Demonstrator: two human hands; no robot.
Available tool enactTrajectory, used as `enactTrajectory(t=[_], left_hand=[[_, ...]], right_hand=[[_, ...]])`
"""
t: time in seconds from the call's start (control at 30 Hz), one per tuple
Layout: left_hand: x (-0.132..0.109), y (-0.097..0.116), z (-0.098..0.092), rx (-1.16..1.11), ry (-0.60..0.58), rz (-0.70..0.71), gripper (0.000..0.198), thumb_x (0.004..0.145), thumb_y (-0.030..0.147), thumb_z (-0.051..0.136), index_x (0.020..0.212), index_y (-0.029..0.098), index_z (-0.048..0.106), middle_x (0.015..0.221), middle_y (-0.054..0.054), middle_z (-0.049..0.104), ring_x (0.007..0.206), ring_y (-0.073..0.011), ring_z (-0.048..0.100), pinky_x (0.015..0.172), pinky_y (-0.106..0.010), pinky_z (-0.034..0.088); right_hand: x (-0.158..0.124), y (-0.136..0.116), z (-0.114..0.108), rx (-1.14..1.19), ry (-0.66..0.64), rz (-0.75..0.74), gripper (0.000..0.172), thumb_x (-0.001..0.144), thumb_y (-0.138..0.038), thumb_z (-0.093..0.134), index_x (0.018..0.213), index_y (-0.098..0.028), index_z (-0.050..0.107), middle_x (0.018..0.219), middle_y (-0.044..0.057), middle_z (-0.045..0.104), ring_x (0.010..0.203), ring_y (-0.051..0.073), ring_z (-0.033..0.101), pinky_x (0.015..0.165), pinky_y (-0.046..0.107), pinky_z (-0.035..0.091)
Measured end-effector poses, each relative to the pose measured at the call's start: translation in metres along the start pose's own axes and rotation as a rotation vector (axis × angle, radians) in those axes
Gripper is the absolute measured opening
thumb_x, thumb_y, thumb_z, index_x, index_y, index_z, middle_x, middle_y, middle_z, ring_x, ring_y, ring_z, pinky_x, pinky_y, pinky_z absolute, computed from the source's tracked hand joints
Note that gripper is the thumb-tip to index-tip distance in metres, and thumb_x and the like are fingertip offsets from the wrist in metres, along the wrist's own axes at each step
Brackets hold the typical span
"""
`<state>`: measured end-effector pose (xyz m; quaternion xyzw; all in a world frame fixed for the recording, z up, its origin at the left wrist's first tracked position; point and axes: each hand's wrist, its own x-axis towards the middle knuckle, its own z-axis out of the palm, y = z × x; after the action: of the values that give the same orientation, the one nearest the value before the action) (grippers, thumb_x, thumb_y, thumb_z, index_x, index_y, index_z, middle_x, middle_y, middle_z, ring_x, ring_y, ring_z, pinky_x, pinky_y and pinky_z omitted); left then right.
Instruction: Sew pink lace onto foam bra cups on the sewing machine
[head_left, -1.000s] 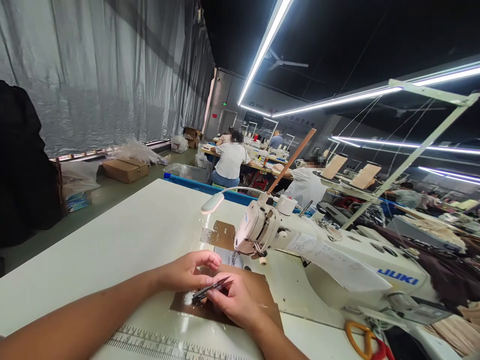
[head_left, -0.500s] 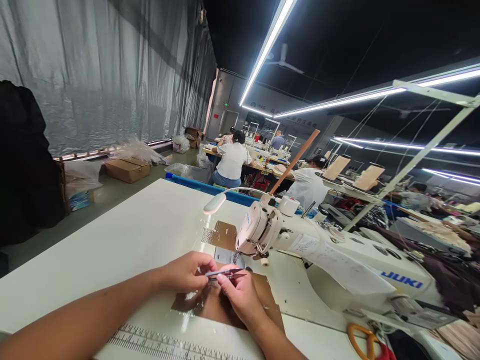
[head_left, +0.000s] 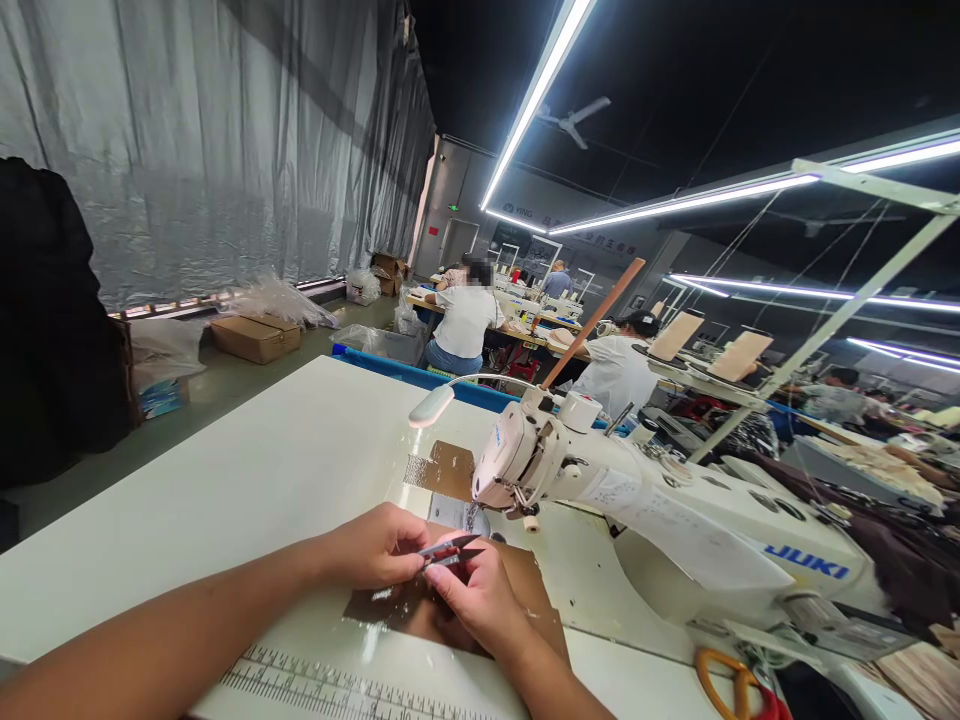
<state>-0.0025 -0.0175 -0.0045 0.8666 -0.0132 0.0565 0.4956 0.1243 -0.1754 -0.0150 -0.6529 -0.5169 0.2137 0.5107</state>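
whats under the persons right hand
Brown material shows on both sides of the right hand, over the white tabletop. Whatever lies directly beneath the hand itself is covered and cannot be seen.

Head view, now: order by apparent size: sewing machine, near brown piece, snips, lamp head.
1. Sewing machine
2. Near brown piece
3. Snips and lamp head: too alike to rank; snips partly hidden.

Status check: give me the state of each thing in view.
Snips: blades apart.
Left hand: at the snips, grip unclear.
Right hand: closed on the snips.
Brown sheet: lying down, partly covered.
Sewing machine: can't tell whether running.
Lamp: can't tell whether lit.
Ceiling light: lit.
Curtain: drawn.
Cardboard box: shut.
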Motion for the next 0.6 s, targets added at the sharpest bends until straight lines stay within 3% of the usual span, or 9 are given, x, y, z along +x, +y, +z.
enactTrajectory(t=[0.2,0.43,0.6], left_hand=[[0.0024,-0.0019,-0.0010,0.089,0.013,0.083,0.008,0.080,0.016,0.053,0.073,0.015,0.056,0.068,0.002,0.052,0.064,-0.0096,0.043,0.059,-0.020,0.032],[0.0012,0.0013,-0.0008,0.053,-0.008,0.117,0.011,0.076,0.009,0.049,0.080,0.015,0.057,0.072,0.003,0.054,0.067,-0.0099,0.045,0.061,-0.019,0.034],[0.0018,0.0018,-0.0005,0.045,0.014,0.131,0.011,0.073,0.008,0.049,0.077,0.015,0.056,0.071,0.003,0.054,0.066,-0.0099,0.046,0.061,-0.019,0.034]], right_hand=[[-0.0009,0.0031,0.0015,0.004,0.002,-0.008,0.018,0.080,-0.029,0.063,0.092,-0.016,0.068,0.099,0.009,0.067,0.079,0.018,0.064,0.072,0.028,0.053],[-0.0020,0.0009,-0.0012,0.021,-0.069,-0.104,0.025,0.079,-0.023,0.065,0.104,-0.019,0.066,0.103,0.008,0.069,0.096,0.020,0.065,0.089,0.032,0.052],[-0.0031,0.0020,-0.0029,-0.048,-0.087,-0.181,0.028,0.079,-0.022,0.065,0.107,-0.019,0.065,0.105,0.007,0.070,0.098,0.020,0.065,0.091,0.031,0.051]])
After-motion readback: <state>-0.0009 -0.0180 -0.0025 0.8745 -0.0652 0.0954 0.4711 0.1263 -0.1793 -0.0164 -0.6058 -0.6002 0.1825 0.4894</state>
